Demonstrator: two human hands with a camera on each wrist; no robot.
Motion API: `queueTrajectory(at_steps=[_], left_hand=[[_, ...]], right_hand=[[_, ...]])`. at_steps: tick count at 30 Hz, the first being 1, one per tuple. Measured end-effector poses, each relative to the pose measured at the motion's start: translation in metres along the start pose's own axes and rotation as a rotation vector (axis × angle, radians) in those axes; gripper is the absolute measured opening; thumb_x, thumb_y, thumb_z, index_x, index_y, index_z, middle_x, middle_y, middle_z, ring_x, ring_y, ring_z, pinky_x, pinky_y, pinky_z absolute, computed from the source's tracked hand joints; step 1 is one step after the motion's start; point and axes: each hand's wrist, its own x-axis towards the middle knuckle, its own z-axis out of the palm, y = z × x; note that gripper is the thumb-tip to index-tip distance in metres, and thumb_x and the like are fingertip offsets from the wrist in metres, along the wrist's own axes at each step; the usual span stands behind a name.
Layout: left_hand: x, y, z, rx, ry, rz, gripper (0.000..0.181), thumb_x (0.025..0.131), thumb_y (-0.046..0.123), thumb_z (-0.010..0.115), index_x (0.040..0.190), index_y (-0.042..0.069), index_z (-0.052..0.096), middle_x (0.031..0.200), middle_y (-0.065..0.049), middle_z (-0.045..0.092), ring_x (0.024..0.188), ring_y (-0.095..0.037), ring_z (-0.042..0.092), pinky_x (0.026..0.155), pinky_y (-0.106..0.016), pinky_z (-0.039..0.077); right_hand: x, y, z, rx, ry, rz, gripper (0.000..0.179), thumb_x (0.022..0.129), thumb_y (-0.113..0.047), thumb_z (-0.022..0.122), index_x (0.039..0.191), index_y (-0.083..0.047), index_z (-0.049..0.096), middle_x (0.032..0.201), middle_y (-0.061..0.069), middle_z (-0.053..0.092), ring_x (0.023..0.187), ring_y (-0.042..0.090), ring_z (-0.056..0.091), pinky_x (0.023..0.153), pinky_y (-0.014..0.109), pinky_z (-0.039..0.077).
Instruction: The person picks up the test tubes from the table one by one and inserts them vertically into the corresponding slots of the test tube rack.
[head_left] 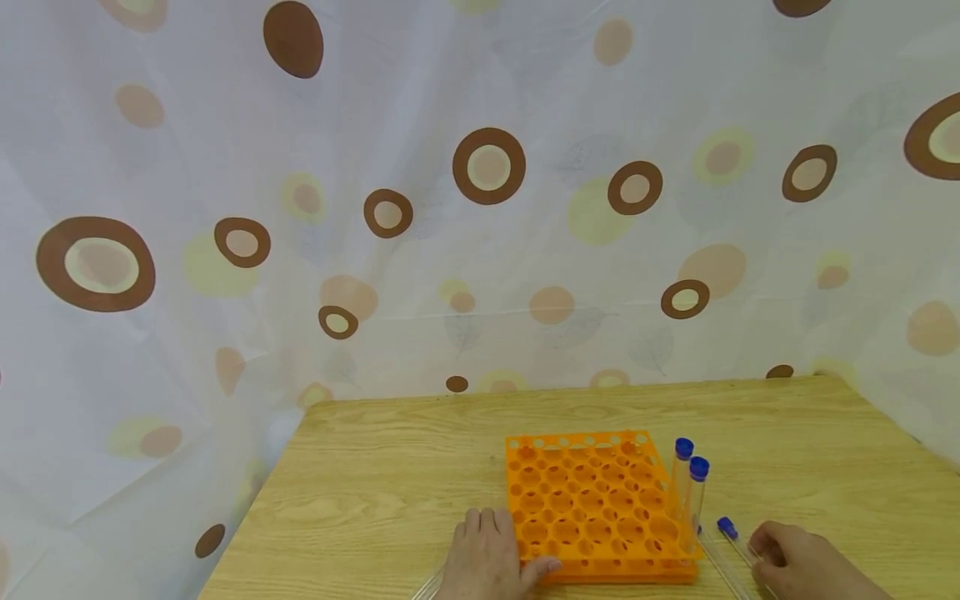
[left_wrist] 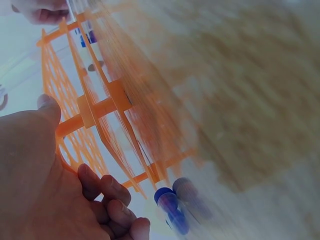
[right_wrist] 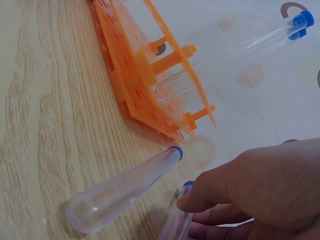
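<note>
An orange test tube rack (head_left: 592, 500) stands on the table. Two clear test tubes with blue caps (head_left: 694, 500) are upright in its right-hand columns. My left hand (head_left: 483, 554) holds the rack's near left corner, thumb along the front edge and fingers at the side. To the right of the rack, my right hand (head_left: 798, 562) has thumb and fingers around a lying test tube (right_wrist: 176, 220), just below its blue cap (head_left: 727, 527). Between that hand and the rack lies another capped tube (right_wrist: 125, 192).
Clear tubes (head_left: 429, 585) lie by the left hand, partly cut off by the frame's lower edge. The wood-grain table (head_left: 382, 467) backs onto a white curtain (head_left: 420, 108) with brown and beige circles, which also hangs along both sides.
</note>
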Motion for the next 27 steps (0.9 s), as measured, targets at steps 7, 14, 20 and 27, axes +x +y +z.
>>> queueTrajectory(at_steps=[7,14,20,27], left_hand=[[-0.001,0.0,0.001,0.002,0.012,0.002,0.078,0.085,0.085,0.029,0.079,0.009,0.044,0.069,0.0,0.038,0.065,-0.017,0.033,0.06,-0.026,0.03],[-0.001,-0.001,0.001,0.007,0.041,0.012,0.074,0.086,0.083,0.032,0.076,0.01,0.041,0.067,0.001,0.034,0.063,-0.015,0.03,0.059,-0.025,0.027],[-0.001,-0.001,0.001,0.009,0.043,0.015,0.076,0.086,0.084,0.03,0.078,0.009,0.043,0.067,0.0,0.036,0.063,-0.016,0.031,0.06,-0.025,0.028],[-0.001,-0.001,0.002,0.048,0.064,0.025,0.075,0.086,0.083,0.031,0.077,0.01,0.044,0.067,0.0,0.036,0.062,-0.016,0.03,0.059,-0.025,0.028]], right_hand=[[0.0,-0.002,-0.002,-0.006,0.004,0.007,0.013,0.088,-0.005,0.06,0.098,0.003,0.062,0.084,-0.001,0.062,0.076,0.017,0.053,0.069,0.033,0.048],[0.001,-0.005,-0.004,0.018,0.026,-0.03,0.015,0.089,-0.005,0.057,0.1,0.003,0.062,0.083,-0.001,0.062,0.074,0.016,0.052,0.064,0.028,0.046],[0.0,-0.011,-0.007,0.03,0.052,-0.013,0.018,0.091,-0.007,0.057,0.104,0.004,0.062,0.085,-0.001,0.061,0.076,0.016,0.051,0.065,0.028,0.046],[0.001,-0.016,-0.011,0.076,0.063,-0.005,0.02,0.094,-0.008,0.055,0.108,0.006,0.06,0.088,0.0,0.062,0.079,0.016,0.052,0.067,0.029,0.048]])
